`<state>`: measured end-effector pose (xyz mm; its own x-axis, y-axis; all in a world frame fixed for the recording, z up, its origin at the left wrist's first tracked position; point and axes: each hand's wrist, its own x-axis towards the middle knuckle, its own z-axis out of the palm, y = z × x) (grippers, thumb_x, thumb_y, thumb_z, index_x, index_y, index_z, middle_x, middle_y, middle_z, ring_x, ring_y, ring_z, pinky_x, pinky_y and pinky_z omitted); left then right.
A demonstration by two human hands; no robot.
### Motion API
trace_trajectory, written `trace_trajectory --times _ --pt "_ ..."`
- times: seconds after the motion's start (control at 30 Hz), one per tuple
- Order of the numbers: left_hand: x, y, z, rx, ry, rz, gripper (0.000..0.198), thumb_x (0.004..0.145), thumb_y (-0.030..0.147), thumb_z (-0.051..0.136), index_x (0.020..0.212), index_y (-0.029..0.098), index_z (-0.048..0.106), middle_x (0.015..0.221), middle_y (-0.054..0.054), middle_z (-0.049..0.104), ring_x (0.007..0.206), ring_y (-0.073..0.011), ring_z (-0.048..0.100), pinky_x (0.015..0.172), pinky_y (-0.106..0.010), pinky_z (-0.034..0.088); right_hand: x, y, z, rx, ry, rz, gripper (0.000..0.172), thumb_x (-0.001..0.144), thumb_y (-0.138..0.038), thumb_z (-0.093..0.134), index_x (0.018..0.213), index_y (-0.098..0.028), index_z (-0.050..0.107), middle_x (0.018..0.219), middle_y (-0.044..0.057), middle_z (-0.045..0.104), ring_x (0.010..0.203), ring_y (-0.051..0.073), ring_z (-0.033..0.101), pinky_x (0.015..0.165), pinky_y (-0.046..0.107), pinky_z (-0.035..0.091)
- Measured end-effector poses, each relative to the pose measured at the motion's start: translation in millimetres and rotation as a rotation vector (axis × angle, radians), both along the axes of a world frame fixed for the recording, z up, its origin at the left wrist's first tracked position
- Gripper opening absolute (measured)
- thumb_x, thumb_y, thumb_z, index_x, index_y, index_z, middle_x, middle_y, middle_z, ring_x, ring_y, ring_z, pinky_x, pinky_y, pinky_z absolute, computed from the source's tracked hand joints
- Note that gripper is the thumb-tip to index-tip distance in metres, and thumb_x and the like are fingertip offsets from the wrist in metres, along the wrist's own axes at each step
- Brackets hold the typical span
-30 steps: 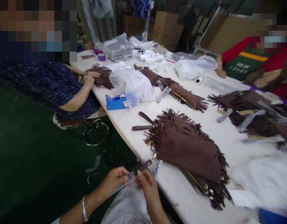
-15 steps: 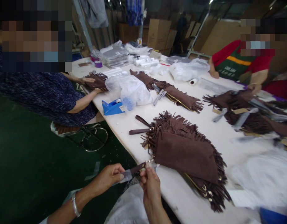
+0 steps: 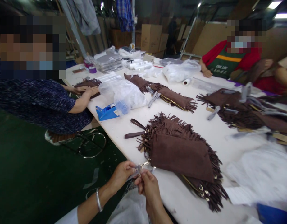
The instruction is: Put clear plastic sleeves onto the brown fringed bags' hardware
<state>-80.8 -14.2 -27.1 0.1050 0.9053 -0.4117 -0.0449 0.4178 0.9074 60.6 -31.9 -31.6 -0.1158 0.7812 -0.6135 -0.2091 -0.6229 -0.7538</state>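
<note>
A brown fringed clutch bag (image 3: 180,155) lies on a stack of similar bags near the table edge. From its corner a metal clasp (image 3: 146,163) leads to a wrist strap, now mostly hidden by plastic and fingers. My left hand (image 3: 122,175) is closed in a pinch on the clear plastic sleeve (image 3: 131,176) around the strap. Close against it, my right hand (image 3: 150,185) pinches the strap end just below the clasp. Two loose strap loops (image 3: 135,135) stick out from the stack.
A blue tape dispenser (image 3: 107,112) and a white plastic bag (image 3: 131,93) are ahead. More fringed bags (image 3: 239,105) lie at right, above white wrapping (image 3: 262,174). One co-worker (image 3: 36,102) sits at left; another in a green apron (image 3: 225,63) is across the table.
My left hand has moved up the strap to meet my right hand, and the plastic sleeve now reaches near the clasp. The left co-worker's hands have shifted on a bag.
</note>
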Motion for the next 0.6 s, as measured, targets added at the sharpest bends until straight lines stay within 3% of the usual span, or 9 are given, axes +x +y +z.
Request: trace_trajectory --times 0.07,0.17,0.23,0.3,0.47,0.6 --pt "-5.1 2.2 1.9 0.057 0.082 -0.047 0.017 0.079 0.03 0.061 0.083 0.014 0.062 0.074 -0.006 0.067 0.068 -0.0188 0.06 0.066 -0.028 0.043 12.2 -0.1 6.2 0.15 -0.236 0.177 0.044 0.083 -0.055 0.048 0.099 -0.015 0.06 0.053 0.0 0.062 0.033 0.01 0.044 0.037 0.021 0.029" --pt "-12.4 5.4 8.3 0.197 0.402 -0.137 0.013 0.084 0.025 0.053 0.087 0.018 0.064 0.083 -0.005 0.068 0.079 -0.0209 0.061 0.072 -0.029 0.042 33.0 4.9 23.9 0.455 -0.815 0.371 0.033 0.093 -0.035 0.04 0.118 -0.021 0.058 0.068 0.004 0.068 0.052 0.018 0.06 0.051 0.026 0.037" --pt "-14.6 8.4 13.5 0.297 0.626 -0.201 0.016 0.086 0.022 0.049 0.09 0.021 0.064 0.088 -0.004 0.068 0.085 -0.0215 0.061 0.075 -0.029 0.04 42.9 14.8 37.0 0.642 -1.174 0.471 0.032 0.094 -0.024 0.04 0.122 -0.023 0.057 0.082 0.007 0.068 0.069 0.022 0.062 0.061 0.03 0.039" --pt "-14.7 11.8 17.8 0.349 0.731 -0.256 0.019 0.088 0.021 0.046 0.093 0.023 0.064 0.09 -0.003 0.068 0.088 -0.0214 0.061 0.077 -0.028 0.04 47.8 29.1 47.4 0.792 -1.393 0.572 0.034 0.092 -0.017 0.045 0.123 -0.024 0.056 0.092 0.009 0.064 0.082 0.024 0.059 0.069 0.033 0.038" --pt "-13.5 16.7 18.4 0.285 0.727 -0.277 0.017 0.086 0.022 0.049 0.092 0.023 0.065 0.086 -0.002 0.069 0.083 -0.0208 0.062 0.074 -0.026 0.041 48.6 60.2 54.7 0.938 -1.537 0.762 0.034 0.088 -0.015 0.051 0.118 -0.028 0.059 0.101 0.01 0.057 0.091 0.025 0.05 0.073 0.035 0.033" --pt "-13.3 16.0 10.3 0.268 0.683 -0.247 0.017 0.085 0.022 0.05 0.092 0.023 0.065 0.089 -0.002 0.07 0.085 -0.0205 0.062 0.074 -0.026 0.041 49.7 69.3 50.5 0.947 -1.477 0.904 0.02 0.088 -0.014 0.051 0.097 -0.025 0.065 0.099 0.01 0.055 0.092 0.025 0.047 0.073 0.035 0.032"
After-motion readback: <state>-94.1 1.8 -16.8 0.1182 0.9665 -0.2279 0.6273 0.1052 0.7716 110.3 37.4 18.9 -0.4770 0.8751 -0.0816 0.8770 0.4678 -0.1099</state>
